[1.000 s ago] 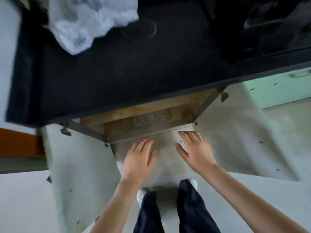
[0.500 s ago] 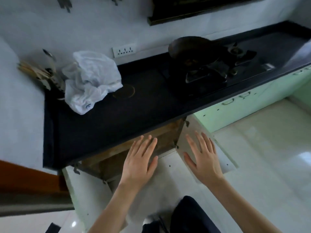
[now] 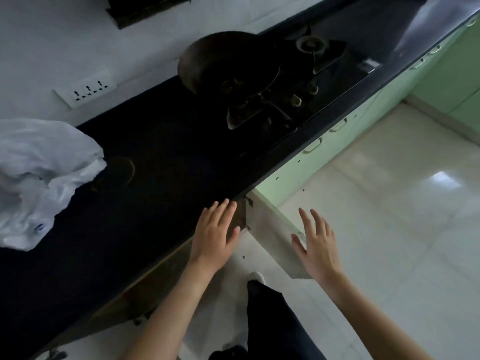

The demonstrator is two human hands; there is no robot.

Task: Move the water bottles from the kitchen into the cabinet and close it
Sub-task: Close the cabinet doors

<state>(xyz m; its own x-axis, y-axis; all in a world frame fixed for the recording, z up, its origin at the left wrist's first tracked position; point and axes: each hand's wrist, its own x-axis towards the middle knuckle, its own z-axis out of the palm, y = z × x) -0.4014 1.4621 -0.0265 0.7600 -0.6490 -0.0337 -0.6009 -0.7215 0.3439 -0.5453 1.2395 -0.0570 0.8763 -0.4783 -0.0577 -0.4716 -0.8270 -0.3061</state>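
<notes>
**Kitchen counter seen from above, with the cabinet open below it.** The pale tiled floor [image 3: 389,216] fills the right half of the view. The black counter [image 3: 155,141] runs diagonally across the middle, with a row of green cabinet fronts [image 3: 324,157] under its edge. On the counter, from large to small, are a crumpled white plastic bag [image 3: 44,178], a gas stove [image 3: 298,100] carrying a dark pan [image 3: 228,61], and a faint ring mark beside the bag. A socket strip [image 3: 88,88] is set in the wall behind.

The cabinet [image 3: 161,276] lies under the near counter edge. Its wooden frame shows, but the inside is hidden by the overhang. Its right door [image 3: 270,237] stands swung out over the floor. No water bottles can be seen on the counter or the floor, and whether any stand in the cabinet cannot be told.

The left hand [image 3: 214,239] is at the counter lip above the opening, and the right hand [image 3: 318,249] is just beside the door's outer edge. Both have straight fingers spread apart and hold nothing. Contact with the door or the counter cannot be confirmed.

**Step in hand (judged):** closing the cabinet — the last part of the task. The next move calls for a flat push on the door's free edge, swinging it on its hinges until it sits flush with the green fronts, with fingers kept clear of the hinge side.
</notes>
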